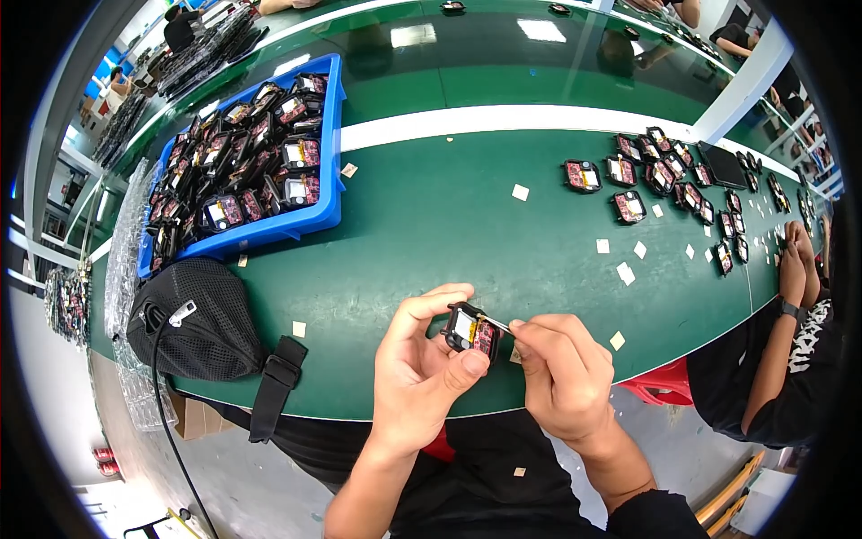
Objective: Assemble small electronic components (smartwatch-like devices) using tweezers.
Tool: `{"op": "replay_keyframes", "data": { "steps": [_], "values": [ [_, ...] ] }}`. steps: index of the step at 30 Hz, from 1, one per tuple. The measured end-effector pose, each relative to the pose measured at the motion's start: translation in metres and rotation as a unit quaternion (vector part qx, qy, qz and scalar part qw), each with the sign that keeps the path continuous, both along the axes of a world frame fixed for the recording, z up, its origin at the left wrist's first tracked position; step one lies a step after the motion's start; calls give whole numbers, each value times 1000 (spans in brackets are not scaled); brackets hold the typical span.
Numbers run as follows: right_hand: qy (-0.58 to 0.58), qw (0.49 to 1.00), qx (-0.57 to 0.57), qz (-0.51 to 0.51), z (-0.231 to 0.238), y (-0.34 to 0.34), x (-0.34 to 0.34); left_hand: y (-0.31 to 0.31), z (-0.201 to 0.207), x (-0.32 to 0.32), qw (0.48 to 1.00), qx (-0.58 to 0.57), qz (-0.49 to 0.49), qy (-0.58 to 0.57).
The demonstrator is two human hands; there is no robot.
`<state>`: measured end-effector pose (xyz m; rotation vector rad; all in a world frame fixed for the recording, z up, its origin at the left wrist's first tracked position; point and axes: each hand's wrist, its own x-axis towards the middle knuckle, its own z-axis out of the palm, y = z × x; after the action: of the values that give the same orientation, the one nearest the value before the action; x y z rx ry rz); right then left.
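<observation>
The green tabletop leaves you open room ahead; the blue bin sits well left, the black pouch nearer. Your left hand has its grip closed around the small black module, at the near edge. Your right hand pinches thin tweezers touching it; I'd steady both wrists.

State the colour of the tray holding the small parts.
Blue; the tray shows clearly in the head view.
</observation>
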<state>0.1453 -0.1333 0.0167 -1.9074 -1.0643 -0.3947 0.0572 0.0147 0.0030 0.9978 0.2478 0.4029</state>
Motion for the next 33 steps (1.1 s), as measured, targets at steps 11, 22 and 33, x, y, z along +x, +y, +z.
{"op": "replay_keyframes", "data": {
  "steps": [11,22,33],
  "values": [
    [3,1000,-3,1,1,0,-1,-1,1,0,1000,-7,2,-4],
    [9,1000,0,6,3,-1,0,-1,1,0,1000,5,3,-2],
    [9,1000,-8,5,1,-1,-1,4,-2,-3,999,-34,-30,-14]
  ]
}}
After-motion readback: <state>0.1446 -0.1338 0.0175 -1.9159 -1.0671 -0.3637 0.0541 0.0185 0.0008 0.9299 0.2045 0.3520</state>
